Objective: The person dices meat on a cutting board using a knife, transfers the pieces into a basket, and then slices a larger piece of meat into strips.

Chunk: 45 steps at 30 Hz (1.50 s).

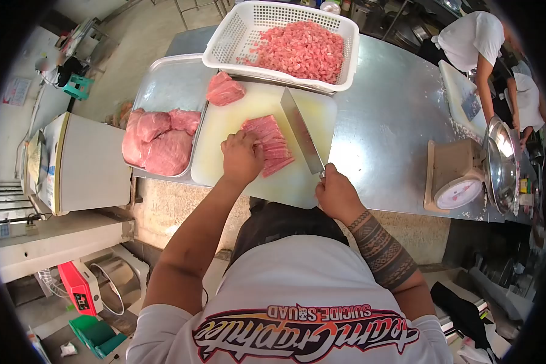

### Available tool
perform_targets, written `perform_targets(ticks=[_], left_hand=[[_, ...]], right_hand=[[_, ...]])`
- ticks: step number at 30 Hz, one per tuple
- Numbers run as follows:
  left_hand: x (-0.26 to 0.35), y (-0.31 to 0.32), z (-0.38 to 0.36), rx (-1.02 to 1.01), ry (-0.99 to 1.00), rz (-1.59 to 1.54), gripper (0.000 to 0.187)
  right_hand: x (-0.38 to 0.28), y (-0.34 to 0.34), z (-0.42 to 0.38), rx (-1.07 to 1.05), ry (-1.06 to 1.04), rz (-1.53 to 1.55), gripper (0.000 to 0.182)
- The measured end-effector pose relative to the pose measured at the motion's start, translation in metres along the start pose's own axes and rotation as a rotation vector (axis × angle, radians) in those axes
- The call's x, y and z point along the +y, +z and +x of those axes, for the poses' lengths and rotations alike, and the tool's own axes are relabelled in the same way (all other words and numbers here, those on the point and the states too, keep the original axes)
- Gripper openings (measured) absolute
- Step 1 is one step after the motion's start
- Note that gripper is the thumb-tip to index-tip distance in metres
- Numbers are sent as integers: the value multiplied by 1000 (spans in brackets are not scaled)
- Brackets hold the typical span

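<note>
On a white cutting board (221, 151) lies a stack of raw meat cut into strips (274, 142). My left hand (244, 156) rests on the left side of these strips, its fingers curled and pressed against them. The handle of a broad-bladed kitchen knife (301, 130) is wrapped in my right hand (338, 193). Its blade points away from me, just right of the strips and apart from them. A larger raw meat chunk (225, 90) sits at the board's far left corner.
Left of the board, a metal tray (164, 76) holds several big meat pieces (167, 142). Behind it stands a white perforated basket (230, 36) of diced meat (303, 51). A dial scale (458, 176) with a metal bowl (502, 164) is at right; another person (476, 45) works beyond.
</note>
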<state>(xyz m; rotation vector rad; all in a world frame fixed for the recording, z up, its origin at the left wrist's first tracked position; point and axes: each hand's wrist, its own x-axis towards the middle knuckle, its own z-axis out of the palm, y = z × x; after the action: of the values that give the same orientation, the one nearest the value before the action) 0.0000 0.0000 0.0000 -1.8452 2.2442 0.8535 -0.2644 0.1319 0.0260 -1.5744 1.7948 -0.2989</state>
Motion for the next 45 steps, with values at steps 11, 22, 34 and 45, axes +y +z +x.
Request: perform_targets(ticks=[11,22,34,45], left_hand=[[26,-6,13,116,201,476,150],[32,8,9,204,148,225,129],[2,23,17,211,280,-24,112],[48,10,-13,153,108,359,129]], right_hand=[[-8,-4,1,-35,-42,-81,20],[-16,-6,-1,-51,-43,-74,23],[-18,0,-7,-70,-109,-62,26],[-22,0,-3,-115,-165,-115,23]])
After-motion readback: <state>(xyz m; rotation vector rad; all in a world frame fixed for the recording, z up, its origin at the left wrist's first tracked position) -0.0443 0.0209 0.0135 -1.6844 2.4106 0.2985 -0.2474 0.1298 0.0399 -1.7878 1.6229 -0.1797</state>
